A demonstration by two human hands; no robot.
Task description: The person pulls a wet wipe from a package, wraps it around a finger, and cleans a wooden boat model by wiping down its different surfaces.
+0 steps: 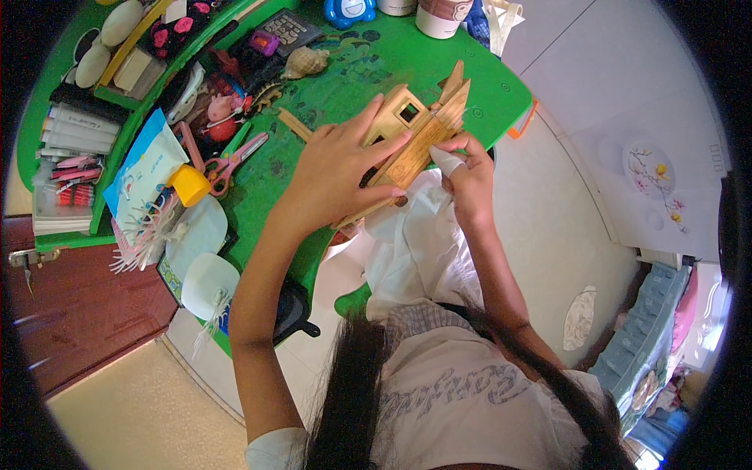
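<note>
I have a wooden model, perhaps a toy boat, tilted over the near right part of the green table. It has small square window openings and pointed pieces at its far right end. My left hand grips it across the left side, fingers stretched over the windows and thumb on the near edge. Pinched in my right hand is a small white piece of tissue or cloth, which rests against the model's right side. My left hand hides part of the model.
Pink-handled scissors, a seashell and a yellow object lie on the table's left. A cup and a blue toy stand at the far edge. A white panel with painted flowers is to the right.
</note>
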